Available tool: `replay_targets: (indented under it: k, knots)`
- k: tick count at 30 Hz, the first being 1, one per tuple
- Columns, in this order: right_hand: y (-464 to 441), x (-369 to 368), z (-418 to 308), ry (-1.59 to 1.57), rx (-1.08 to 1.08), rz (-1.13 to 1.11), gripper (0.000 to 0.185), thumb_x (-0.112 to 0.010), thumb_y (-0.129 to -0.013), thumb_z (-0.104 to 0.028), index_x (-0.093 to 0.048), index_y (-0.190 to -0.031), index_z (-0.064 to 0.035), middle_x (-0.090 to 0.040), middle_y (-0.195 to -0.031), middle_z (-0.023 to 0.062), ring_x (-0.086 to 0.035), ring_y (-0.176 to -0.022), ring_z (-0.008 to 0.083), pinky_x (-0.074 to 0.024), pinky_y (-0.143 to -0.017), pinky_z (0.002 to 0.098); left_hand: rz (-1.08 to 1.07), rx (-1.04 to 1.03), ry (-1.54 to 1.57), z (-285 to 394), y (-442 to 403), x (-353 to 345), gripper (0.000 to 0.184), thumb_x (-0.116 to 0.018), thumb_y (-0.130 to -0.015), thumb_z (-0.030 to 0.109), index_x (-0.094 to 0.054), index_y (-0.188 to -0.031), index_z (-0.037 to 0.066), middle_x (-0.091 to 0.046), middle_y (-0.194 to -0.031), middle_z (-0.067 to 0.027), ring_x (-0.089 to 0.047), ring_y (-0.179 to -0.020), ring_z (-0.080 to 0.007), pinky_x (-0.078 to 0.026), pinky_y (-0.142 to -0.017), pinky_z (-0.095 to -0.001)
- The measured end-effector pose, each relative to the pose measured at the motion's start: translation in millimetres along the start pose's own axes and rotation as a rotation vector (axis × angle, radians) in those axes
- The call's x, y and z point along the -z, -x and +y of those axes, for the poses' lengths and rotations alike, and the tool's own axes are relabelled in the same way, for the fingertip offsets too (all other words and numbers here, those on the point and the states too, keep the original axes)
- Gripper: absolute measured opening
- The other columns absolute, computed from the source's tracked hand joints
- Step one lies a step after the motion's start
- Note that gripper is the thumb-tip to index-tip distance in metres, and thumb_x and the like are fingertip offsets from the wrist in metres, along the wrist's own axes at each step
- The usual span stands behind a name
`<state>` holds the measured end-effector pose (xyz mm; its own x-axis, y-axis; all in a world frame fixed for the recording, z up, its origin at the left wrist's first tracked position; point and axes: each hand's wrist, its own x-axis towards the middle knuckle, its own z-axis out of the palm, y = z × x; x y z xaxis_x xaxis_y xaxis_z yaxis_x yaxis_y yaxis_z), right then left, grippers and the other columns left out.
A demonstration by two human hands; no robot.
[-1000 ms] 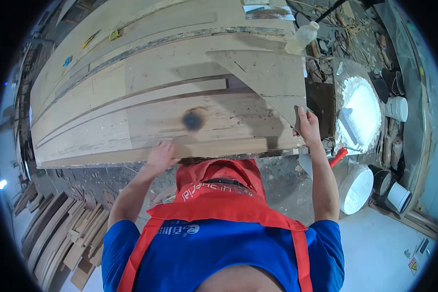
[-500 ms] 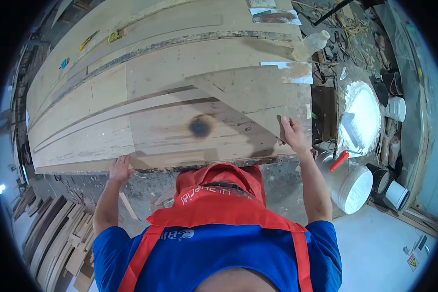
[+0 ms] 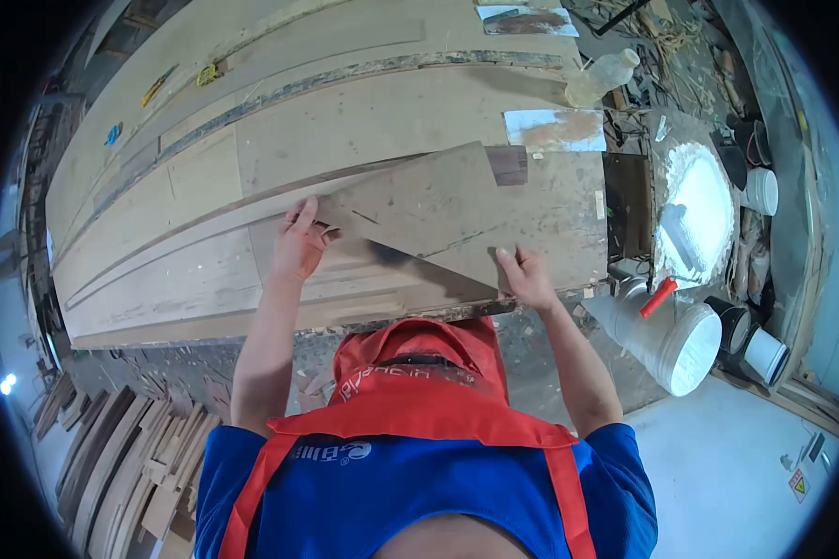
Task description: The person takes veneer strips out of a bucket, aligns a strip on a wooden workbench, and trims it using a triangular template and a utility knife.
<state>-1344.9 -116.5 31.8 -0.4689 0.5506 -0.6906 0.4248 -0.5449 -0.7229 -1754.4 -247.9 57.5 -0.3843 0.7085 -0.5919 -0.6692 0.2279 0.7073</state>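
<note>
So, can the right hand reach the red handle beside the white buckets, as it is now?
Probably yes: the right hand is at the thin board, and the red handle sits off the bench end on that side. Nothing seems to block the way, though its depth is unclear.

The thin board [image 3: 438, 210] looks like matt wood, scuffed and dark-flecked; the near strip [image 3: 345, 310] is paler, smoother wood. At far right, the bottle [image 3: 603, 78] is translucent plastic.
</note>
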Motion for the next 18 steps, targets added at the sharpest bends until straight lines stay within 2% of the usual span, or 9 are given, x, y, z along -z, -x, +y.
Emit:
replay_targets:
  k: [1, 2, 5, 6, 9, 14, 17, 18]
  knots:
    - [2.9, -2.8, 3.4, 0.02, -0.048, -0.033, 0.046, -0.065, -0.099, -0.04, -0.059, -0.112, 0.0033, -0.068, -0.079, 0.0134, -0.07, -0.063, 0.0226, -0.0555, -0.056, 0.0335, -0.061, 0.003, 0.086, -8.6, -7.8, 2.6, 0.028, -0.066, -0.1, 0.028, -0.06, -0.119, 0.007, -0.072, -0.104, -0.0067, -0.071, -0.09, -0.0206, -0.06, -0.073, -0.0392]
    - [6.0, -7.5, 7.2, 0.016, -0.05, -0.023, 0.046, -0.065, -0.099, -0.04, -0.059, -0.112, 0.0033, -0.068, -0.079, 0.0134, -0.07, -0.063, 0.0226, -0.0555, -0.056, 0.0335, -0.07, 0.011, 0.084, -15.2, -12.5, 7.7, 0.028, -0.066, -0.1, 0.028, -0.06, -0.119, 0.007, -0.072, -0.104, -0.0067, -0.071, -0.09, -0.0206, -0.06, -0.073, -0.0392]
    - [17.1, -38.2, 9.9, 0.65, 0.427, 0.381, 0.091, -0.082, -0.081, -0.046, -0.04, -0.144, 0.0037, -0.063, -0.118, 0.0255, -0.068, -0.103, 0.037, -0.0569, -0.085, 0.0449, -0.036, 0.027, 0.057, -28.5, -12.7, 28.5, 0.018, -0.06, -0.103, 0.023, -0.068, -0.115, 0.013, -0.075, -0.103, -0.0045, -0.073, -0.088, -0.0194, -0.061, -0.07, -0.0382]
    - [23.3, -46.9, 5.2, 0.652, 0.422, 0.391, 0.091, -0.082, -0.081, -0.046, -0.04, -0.144, 0.0037, -0.063, -0.118, 0.0255, -0.068, -0.103, 0.037, -0.0569, -0.085, 0.0449, -0.045, 0.033, 0.057, -32.2, -10.2, 30.8, 0.018, -0.06, -0.103, 0.023, -0.068, -0.115, 0.013, -0.075, -0.103, -0.0045, -0.073, -0.088, -0.0194, -0.061, -0.07, -0.0382]
    - [44.8, -70.6, -10.5, 0.73, 0.027, 0.398, 0.131, -0.092, -0.064, -0.046, -0.014, -0.157, 0.0024, -0.043, -0.145, 0.0282, -0.046, -0.134, 0.0435, -0.0431, -0.11, 0.0483, -0.122, 0.021, 0.095, -39.1, -2.0, 30.2, 0.017, -0.06, -0.103, 0.023, -0.069, -0.113, 0.012, -0.075, -0.101, -0.0037, -0.073, -0.083, -0.0177, -0.061, -0.069, -0.036]
    - [74.0, -79.3, 19.2, 0.805, 0.012, 0.44, 0.131, -0.093, -0.063, -0.045, -0.013, -0.157, 0.0009, -0.04, -0.147, 0.0267, -0.047, -0.132, 0.044, -0.0467, -0.107, 0.0475, -0.236, 0.073, -0.12, -6.6, 3.1, 5.8, 0.018, -0.06, -0.104, 0.024, -0.07, -0.11, 0.011, -0.075, -0.1, -0.0037, -0.073, -0.083, -0.0171, -0.059, -0.069, -0.0332]
    - [84.1, -81.4, 22.5, 0.728, 0.056, 0.452, 0.132, -0.094, -0.061, -0.044, -0.014, -0.156, 0.0014, -0.042, -0.145, 0.0253, -0.048, -0.132, 0.0426, -0.0478, -0.106, 0.0464, -0.287, 0.152, -0.523, 8.1, -12.0, 2.1, 0.025, -0.059, -0.104, 0.027, -0.068, -0.11, 0.004, -0.074, -0.097, -0.0078, -0.072, -0.085, -0.0195, -0.057, -0.07, -0.0337]
    - [84.7, -79.3, 26.0, 0.728, 0.052, 0.456, 0.132, -0.094, -0.061, -0.044, -0.014, -0.156, 0.0014, -0.042, -0.145, 0.0253, -0.048, -0.132, 0.0426, -0.0478, -0.106, 0.0464, -0.291, 0.154, -0.522, 11.2, -20.7, 0.6, 0.025, -0.059, -0.104, 0.027, -0.068, -0.11, 0.004, -0.074, -0.097, -0.0078, -0.072, -0.085, -0.0195, -0.057, -0.07, -0.0337]
